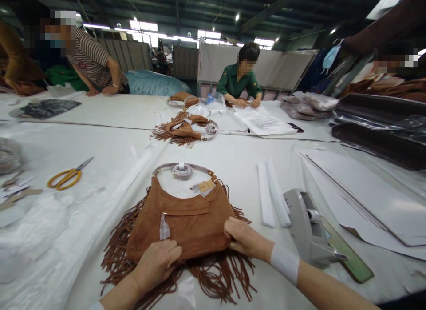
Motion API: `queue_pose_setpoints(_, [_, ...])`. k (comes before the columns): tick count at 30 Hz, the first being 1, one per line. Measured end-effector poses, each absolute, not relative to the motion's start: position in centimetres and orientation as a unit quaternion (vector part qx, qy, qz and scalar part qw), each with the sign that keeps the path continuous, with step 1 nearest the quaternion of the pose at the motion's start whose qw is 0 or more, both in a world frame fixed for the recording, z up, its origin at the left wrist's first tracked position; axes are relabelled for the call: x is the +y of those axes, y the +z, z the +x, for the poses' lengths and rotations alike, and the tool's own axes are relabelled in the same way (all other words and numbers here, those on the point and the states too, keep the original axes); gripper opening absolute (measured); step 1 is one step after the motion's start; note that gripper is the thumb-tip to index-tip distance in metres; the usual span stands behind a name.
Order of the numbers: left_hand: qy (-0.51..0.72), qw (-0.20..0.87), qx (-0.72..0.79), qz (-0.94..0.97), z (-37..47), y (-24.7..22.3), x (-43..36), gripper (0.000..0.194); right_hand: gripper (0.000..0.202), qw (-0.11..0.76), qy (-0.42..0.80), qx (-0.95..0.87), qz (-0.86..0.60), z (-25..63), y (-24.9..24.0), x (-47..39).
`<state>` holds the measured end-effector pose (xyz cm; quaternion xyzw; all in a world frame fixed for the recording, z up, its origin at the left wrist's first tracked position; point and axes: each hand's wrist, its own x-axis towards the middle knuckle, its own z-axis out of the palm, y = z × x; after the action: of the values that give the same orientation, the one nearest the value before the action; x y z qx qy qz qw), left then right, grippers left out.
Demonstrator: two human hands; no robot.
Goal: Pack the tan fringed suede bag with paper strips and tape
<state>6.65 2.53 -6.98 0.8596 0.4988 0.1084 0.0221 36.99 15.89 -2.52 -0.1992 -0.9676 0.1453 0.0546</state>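
Observation:
A brown suede bag (186, 230) with long fringe lies flat on the white table (109, 145), its handle pointing away from me. A zip with a plastic-wrapped pull crosses its front, and a paper tag (206, 185) rests inside the handle's curve. My left hand (159, 262) is closed on the bag's lower edge, left of the middle. At the lower right corner, my right hand (244, 238) pinches the suede between thumb and curled fingers. A white band wraps my right wrist.
Yellow-handled scissors (68, 177) lie left. White foam strips (270, 192), a grey tape dispenser (308, 228) and card sheets (372, 194) are right. Beyond sits another fringed bag (186, 129). A person in green (240, 81) and one in stripes (89, 57) work across the table.

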Motion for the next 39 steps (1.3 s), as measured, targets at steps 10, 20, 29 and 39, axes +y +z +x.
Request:
queue_pose_setpoints(10, [0.146, 0.128, 0.522, 0.831, 6.6, -5.6, 2.9, 0.024, 0.022, 0.208, 0.197, -0.829, -0.48, 40.5, -2.6, 10.3])
queue_pose_setpoints(20, [0.166, 0.146, 0.559, 0.799, 6.6, -4.7, 3.0, 0.029, 0.004, 0.264, 0.028, -0.837, -0.478, 34.9, -10.9, 2.0])
queue_pose_setpoints(29, [0.142, 0.047, 0.517, 0.843, 6.6, -5.3, 2.8, 0.026, 0.014, 0.24, 0.014, -0.887, -0.395, 40.0, -6.6, 4.5])
queue_pose_setpoints(39, [0.054, -0.006, 0.546, 0.836, 7.5, -3.9, 0.8, 0.007, 0.035, 0.127, -0.023, -0.959, -0.253, 32.7, -2.5, 8.8])
